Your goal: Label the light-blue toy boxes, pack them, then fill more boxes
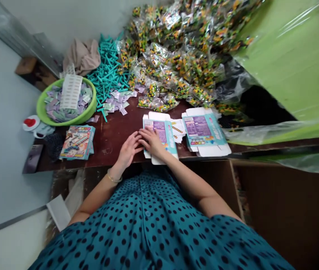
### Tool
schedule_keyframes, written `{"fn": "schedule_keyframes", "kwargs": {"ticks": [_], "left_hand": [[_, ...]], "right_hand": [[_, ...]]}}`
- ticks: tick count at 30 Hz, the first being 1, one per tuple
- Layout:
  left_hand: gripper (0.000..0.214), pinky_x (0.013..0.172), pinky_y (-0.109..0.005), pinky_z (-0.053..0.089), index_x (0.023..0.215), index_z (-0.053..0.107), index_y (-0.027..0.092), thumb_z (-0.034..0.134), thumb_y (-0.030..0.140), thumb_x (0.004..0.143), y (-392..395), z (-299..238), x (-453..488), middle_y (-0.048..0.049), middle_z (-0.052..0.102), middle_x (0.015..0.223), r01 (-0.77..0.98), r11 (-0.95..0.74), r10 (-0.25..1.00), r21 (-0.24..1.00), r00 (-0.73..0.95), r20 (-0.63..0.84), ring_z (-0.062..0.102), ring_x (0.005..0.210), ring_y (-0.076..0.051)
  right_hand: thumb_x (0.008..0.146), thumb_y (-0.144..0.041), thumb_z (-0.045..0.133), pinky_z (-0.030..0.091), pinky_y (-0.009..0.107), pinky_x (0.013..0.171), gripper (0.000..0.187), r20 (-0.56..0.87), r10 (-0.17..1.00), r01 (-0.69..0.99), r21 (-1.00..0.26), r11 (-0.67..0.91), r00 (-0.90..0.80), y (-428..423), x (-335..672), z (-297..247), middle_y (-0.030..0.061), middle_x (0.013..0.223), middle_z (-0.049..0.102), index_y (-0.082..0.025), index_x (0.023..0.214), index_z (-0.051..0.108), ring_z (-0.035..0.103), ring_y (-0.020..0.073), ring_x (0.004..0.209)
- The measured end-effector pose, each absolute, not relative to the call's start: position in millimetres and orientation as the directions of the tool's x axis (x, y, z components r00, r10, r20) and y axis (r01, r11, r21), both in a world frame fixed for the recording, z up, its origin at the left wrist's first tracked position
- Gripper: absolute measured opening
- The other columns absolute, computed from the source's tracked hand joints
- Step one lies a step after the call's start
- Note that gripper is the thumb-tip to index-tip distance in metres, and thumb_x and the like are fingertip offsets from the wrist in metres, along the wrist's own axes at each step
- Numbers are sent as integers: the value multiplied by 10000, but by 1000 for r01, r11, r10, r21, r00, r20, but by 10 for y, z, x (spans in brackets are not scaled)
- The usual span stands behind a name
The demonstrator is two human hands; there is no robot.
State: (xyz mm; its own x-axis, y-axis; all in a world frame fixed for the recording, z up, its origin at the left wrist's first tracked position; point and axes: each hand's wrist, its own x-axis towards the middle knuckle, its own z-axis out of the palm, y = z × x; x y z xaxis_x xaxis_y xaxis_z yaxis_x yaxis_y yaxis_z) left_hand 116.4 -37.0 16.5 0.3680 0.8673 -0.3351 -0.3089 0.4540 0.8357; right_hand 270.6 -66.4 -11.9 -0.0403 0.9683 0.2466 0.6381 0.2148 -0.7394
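My right hand (151, 141) lies palm down on a flattened teal and purple box (160, 129), its fingers stretched out. Close beside it, at the box's left edge, my left hand (129, 149) is held with the fingers loosely extended, and nothing shows in it. The two hands' fingertips meet or nearly meet. To the right is a stack of similar flat boxes (201, 129) with white flaps. Between the box and that stack lie white printed sheets (177, 129).
A green basin (66, 122) of small packets stands at left, near printed boxes (77, 141), a mug (42, 128) and a phone (32, 158). Teal sticks (110, 67) and bags of colourful pieces (176, 63) are piled behind. Below right is an open carton (283, 198).
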Motion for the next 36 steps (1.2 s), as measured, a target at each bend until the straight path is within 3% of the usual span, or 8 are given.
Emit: {"fn": "schedule_keyframes", "kwargs": {"ticks": [5,11,16,22,26,29,32,36], "left_hand": [[584,801,-283,577,1185,650,194,692,686,872,-290,-300,981,-79,740,1050,-386,500,851,775,53,-523,726,901,-175],[530,860,-385,607,1075,718,173,710,657,861,-67,-437,949,-88,769,949,-232,665,745,709,267,-611,739,918,-246],[515,1023,-385,563,1110,731,152,914,438,723,-84,-428,1005,-83,795,1089,-349,509,860,787,186,-474,741,1003,-217],[727,1037,-458,560,1144,704,173,912,648,636,-214,-330,910,-131,775,1175,-307,402,915,863,116,-386,735,1114,-308],[860,1117,-391,502,1435,543,259,882,598,720,-80,-172,697,-122,676,1395,-152,135,989,979,80,-124,659,1291,-266],[952,1177,-365,437,1547,430,297,900,478,739,3,-30,442,-113,572,1523,25,-75,996,997,51,74,590,1383,-246],[793,1172,-370,434,1451,574,263,884,467,750,-66,38,248,-108,603,1489,152,-100,981,983,181,71,598,1357,-270],[516,994,-345,531,1219,741,210,723,591,872,-323,-5,177,-105,746,1223,173,31,990,984,133,-55,699,1100,-259]], "right_hand": [[994,-159,447,243,583,1299,413,233,948,477,-822,311,-218,-459,2187,-509,156,1426,670,-166,1321,699,611,268,1363],[1026,-224,330,454,443,1210,486,333,943,307,-898,316,4,-618,2225,-443,110,1473,632,-239,1395,646,570,213,1409],[1027,-457,433,364,573,1252,533,232,906,502,-864,24,355,-644,2730,-348,182,1541,547,-187,1465,574,490,317,1464],[769,-641,804,527,533,1099,849,16,967,292,-954,-61,254,-689,2655,-214,182,1397,668,-160,1432,580,659,367,1251],[914,-658,626,615,468,941,579,-151,983,-14,-988,-151,104,-723,2500,-214,131,1159,783,-151,1173,732,753,313,1018],[944,-657,590,595,443,1009,626,-89,996,23,-996,-90,28,-737,2443,-231,118,1334,726,-186,1349,669,722,303,1160],[993,-661,497,494,433,1158,650,94,966,181,-982,50,239,-703,2389,-237,102,1499,618,-238,1482,566,606,279,1362],[988,-756,408,563,421,998,668,38,992,170,-985,17,123,-615,2371,-258,104,1132,767,-200,1051,773,705,280,1067]]}}
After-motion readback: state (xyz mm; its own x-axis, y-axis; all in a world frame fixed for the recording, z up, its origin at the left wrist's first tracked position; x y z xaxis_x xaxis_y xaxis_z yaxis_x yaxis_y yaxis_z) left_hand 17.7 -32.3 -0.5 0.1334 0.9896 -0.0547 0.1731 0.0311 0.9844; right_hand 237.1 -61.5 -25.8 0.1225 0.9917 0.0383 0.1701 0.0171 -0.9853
